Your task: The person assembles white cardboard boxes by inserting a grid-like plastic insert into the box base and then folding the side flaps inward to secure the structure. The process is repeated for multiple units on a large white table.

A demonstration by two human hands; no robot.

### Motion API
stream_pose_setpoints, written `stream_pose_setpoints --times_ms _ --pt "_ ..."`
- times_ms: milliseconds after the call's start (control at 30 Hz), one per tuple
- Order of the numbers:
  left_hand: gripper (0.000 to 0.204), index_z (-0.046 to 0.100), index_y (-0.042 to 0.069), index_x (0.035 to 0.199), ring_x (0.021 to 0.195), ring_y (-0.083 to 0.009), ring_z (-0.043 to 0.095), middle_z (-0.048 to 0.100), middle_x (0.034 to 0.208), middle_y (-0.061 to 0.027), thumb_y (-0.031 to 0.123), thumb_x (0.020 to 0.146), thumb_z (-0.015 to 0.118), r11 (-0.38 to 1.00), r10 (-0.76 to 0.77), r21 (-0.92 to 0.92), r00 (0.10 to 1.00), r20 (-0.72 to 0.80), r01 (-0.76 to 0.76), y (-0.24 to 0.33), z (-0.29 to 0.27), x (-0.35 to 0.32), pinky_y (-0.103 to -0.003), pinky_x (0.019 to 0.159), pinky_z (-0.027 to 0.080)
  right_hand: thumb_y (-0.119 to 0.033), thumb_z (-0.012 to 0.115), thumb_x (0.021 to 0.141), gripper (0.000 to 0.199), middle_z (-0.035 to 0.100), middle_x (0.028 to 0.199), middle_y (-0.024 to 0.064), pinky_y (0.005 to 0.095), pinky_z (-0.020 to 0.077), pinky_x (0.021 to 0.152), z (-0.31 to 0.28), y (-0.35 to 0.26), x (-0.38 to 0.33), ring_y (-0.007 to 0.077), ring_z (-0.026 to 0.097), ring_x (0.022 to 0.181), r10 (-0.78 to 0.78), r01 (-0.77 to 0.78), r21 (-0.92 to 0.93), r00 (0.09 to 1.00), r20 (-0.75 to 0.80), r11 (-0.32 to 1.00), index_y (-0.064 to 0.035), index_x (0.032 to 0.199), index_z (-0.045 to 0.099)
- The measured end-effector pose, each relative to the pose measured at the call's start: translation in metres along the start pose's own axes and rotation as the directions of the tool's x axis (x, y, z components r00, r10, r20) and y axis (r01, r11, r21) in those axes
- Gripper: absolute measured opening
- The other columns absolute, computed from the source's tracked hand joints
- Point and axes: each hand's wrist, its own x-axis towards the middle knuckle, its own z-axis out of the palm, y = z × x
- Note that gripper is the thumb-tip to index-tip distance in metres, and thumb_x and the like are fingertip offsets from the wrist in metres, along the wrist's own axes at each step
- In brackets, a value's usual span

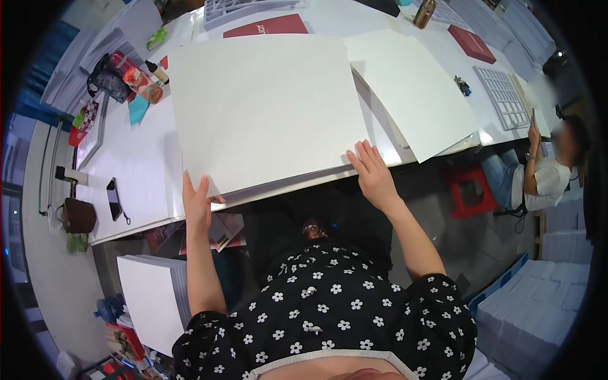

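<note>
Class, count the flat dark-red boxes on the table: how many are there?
2. One box lies at the far edge of the large white board, partly hidden by it; the other box lies farther right. More may be hidden.

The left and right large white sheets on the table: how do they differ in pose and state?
The left sheet has the left hand and right hand at its near corners; the right sheet has neither hand on it. The left sheet's near edge roughly follows the front of the table, while the right sheet lies askew. Both are plain white.
</note>
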Motion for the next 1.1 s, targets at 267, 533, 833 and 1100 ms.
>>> stream_pose_setpoints --times_ms 267,533,833,1100 --pt "0.036 0.042 0.003 0.135 0.082 -0.0197 0.066 0.061 0.108 -0.0112 0.014 0.103 0.053 1.0 -0.017 0.004 1.0 -0.016 0.017 0.002 0.002 -0.004 -0.032 0.052 0.055 -0.009 0.068 0.086 0.058 0.041 0.149 0.0291 0.0527 0.0333 0.116 -0.006 -0.009 0.002 0.0446 0.039 0.14 -0.031 0.032 -0.018 0.999 0.035 0.999 -0.0265 0.141 0.057" --pt "0.036 0.043 0.007 0.135 0.085 -0.0191 0.065 0.061 0.113 -0.0091 0.015 0.102 0.054 0.996 -0.088 0.009 0.994 -0.071 0.088 0.002 0.004 -0.006 -0.032 0.053 0.055 -0.011 0.073 0.083 0.061 0.038 0.151 0.0291 0.0534 0.0304 0.117 -0.007 -0.009 0.003 0.0445 0.035 0.143 -0.012 0.012 0.011 0.997 0.082 1.0 -0.0271 0.14 0.058" --pt "0.036 0.052 0.002 0.13 0.09 -0.0139 0.062 0.064 0.11 -0.0084 0.01 0.096 0.059 0.967 -0.045 0.242 0.99 -0.135 0.077 -0.006 -0.004 -0.001 -0.028 0.068 0.053 -0.011 0.075 0.08 0.062 0.039 0.151 0.0272 0.0554 0.0313 0.116 -0.008 -0.012 0.006 0.0452 0.036 0.142 -0.011 0.011 -0.005 0.995 0.104 1.0 -0.0273 0.138 0.059" --pt "0.051 0.052 -0.001 0.139 0.123 -0.0294 0.054 0.058 0.134 -0.019 0.005 0.09 0.064 0.699 0.261 0.709 0.957 -0.126 -0.097 -0.023 -0.013 0.004 -0.039 0.105 0.041 -0.008 0.075 0.081 0.062 0.039 0.151 0.0264 0.0552 0.0312 0.116 -0.009 -0.016 0.007 0.0447 0.036 0.141 -0.014 0.014 -0.001 0.994 0.11 1.0 -0.0244 0.138 0.059"
